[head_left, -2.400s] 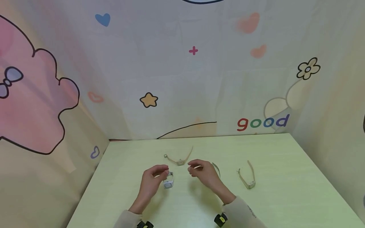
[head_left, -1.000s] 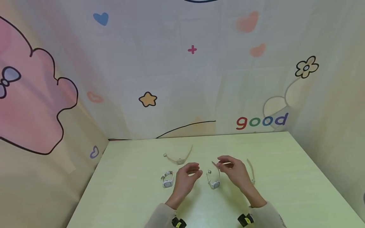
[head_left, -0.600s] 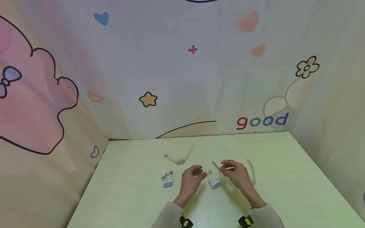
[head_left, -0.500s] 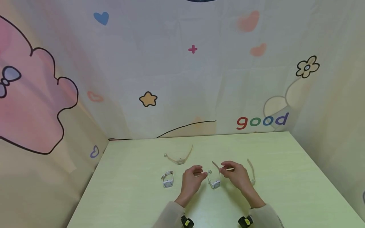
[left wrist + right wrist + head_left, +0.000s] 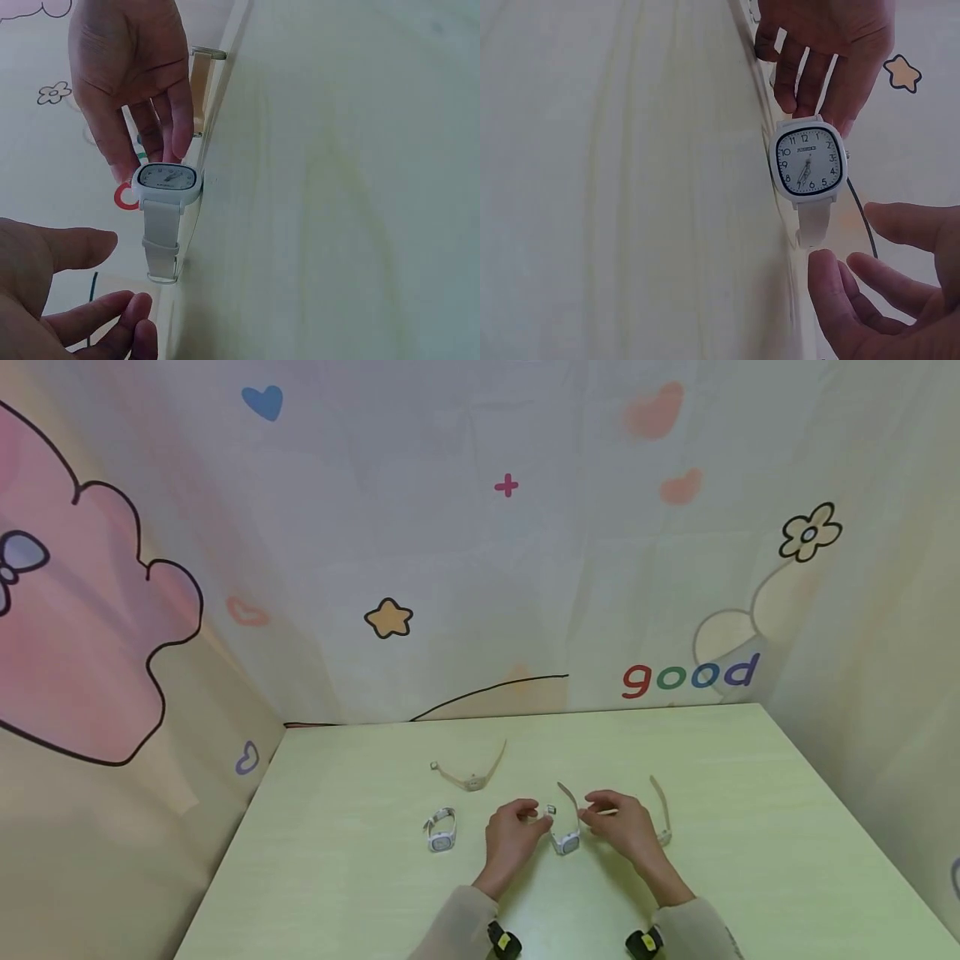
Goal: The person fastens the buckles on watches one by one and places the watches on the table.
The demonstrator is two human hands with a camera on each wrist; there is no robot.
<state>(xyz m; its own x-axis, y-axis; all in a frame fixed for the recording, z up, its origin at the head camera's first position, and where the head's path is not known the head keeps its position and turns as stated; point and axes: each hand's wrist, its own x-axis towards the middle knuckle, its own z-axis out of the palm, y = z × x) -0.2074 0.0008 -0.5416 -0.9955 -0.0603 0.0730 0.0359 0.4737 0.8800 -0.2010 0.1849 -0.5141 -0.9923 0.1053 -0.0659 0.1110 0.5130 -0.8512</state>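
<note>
A white wristwatch stands on the table with its strap undone and its two ends pointing away from me. At its buckle side is my left hand, thumb and fingers apart around a gap in the left wrist view. My right hand is close to the other strap half, and the right wrist view shows its thumb and fingers spread with nothing between them. The square dial faces me. Whether any fingertip touches the strap I cannot tell.
Left of my hands stands a white watch with its strap closed in a loop. Farther back lies a beige-strapped watch, spread out. Another beige watch is partly behind my right hand. A printed curtain hangs behind the table.
My left hand has left the looped white watch and moved right to the undone one. My right hand moved right past that watch, then slightly nearer me along its strap.
</note>
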